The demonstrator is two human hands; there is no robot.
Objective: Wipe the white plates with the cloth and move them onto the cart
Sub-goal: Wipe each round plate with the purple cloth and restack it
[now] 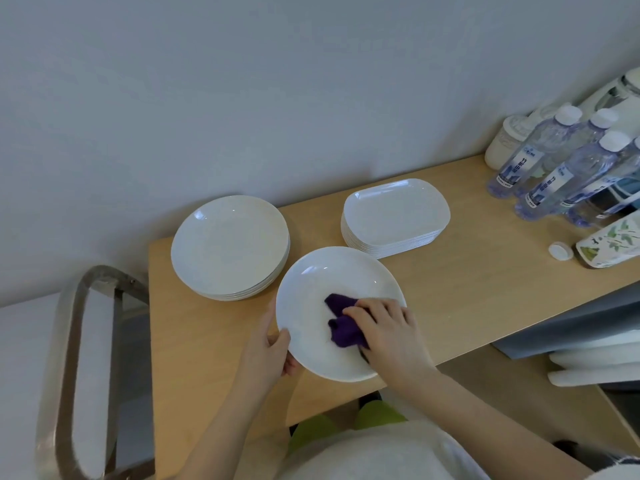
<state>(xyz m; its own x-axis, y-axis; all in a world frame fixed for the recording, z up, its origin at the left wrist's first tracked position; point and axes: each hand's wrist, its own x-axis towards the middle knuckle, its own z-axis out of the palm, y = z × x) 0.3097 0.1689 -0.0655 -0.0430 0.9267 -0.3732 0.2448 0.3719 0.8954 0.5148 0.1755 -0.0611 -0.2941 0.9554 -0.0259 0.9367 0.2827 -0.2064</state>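
Closest to me, my right hand [384, 332] presses a bunched purple cloth [341, 322], soft and fuzzy, into the glossy hollow of a round white plate [325, 282]. My left hand [270, 344] grips that plate's left rim, thumb over the edge, at the near edge of the smooth wooden table [460, 282]. Just beyond sit a stack of round plates [228, 247] and a stack of rounded rectangular plates [394, 214]. Clear plastic bottles [554, 157] cluster far right. At left I see the cart [79, 358], its curved metal handle dull.
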